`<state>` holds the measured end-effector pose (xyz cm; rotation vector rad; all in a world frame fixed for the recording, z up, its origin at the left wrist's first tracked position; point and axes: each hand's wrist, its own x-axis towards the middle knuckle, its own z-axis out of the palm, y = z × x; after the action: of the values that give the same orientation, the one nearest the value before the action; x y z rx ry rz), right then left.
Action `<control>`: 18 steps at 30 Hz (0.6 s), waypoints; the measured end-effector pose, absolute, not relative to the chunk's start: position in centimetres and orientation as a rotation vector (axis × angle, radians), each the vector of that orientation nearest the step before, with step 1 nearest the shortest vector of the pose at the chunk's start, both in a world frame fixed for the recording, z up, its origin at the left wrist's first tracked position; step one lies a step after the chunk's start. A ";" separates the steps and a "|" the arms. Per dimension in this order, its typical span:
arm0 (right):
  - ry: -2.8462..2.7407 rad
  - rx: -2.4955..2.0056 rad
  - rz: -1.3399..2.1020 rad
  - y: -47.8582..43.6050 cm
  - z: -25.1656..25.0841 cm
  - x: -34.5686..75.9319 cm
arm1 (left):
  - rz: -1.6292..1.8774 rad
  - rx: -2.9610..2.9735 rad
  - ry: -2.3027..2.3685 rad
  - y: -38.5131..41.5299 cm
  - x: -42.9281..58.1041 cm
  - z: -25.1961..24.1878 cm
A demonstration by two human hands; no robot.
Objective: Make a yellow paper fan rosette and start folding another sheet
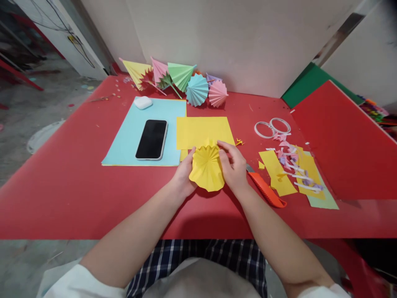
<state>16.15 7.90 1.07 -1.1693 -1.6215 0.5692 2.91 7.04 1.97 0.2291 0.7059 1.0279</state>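
Note:
A round yellow pleated paper disc [207, 169] is held up between my two hands, its folds fanning out from a center near the top and its rim wavy. My left hand [185, 174] grips its left edge, the fingers partly hidden behind the paper. On the other side my right hand [233, 166] pinches the upper right rim between thumb and fingers. Just beyond the disc lies a flat yellow paper sheet [203, 128]. An orange utility knife [267, 190] rests beside my right hand, its blade end toward the wrist.
Left of my hands, a black-screened phone [151, 140] and a white case [143, 102] sit on light blue paper [120, 145]. Folded paper umbrellas [182, 76] stand along the wall. Tape rolls [273, 127], yellow scraps [277, 171] and a red board [347, 145] are on the right.

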 end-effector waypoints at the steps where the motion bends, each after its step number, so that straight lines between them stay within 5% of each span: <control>1: -1.616 -1.182 0.652 7.9 1.0 16.0 | 1.018 0.234 0.711 7.1 2.9 1.9; 9: -1.470 -1.218 1.044 8.5 0.6 16.0 | 1.099 0.534 1.080 7.1 2.8 1.1; 18: -1.557 -1.278 1.055 8.8 0.8 16.7 | 1.394 1.917 1.614 6.6 2.0 1.2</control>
<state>16.69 8.76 0.83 -1.2776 -1.5568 1.0547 1.96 6.62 1.16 1.9168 1.6142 1.3938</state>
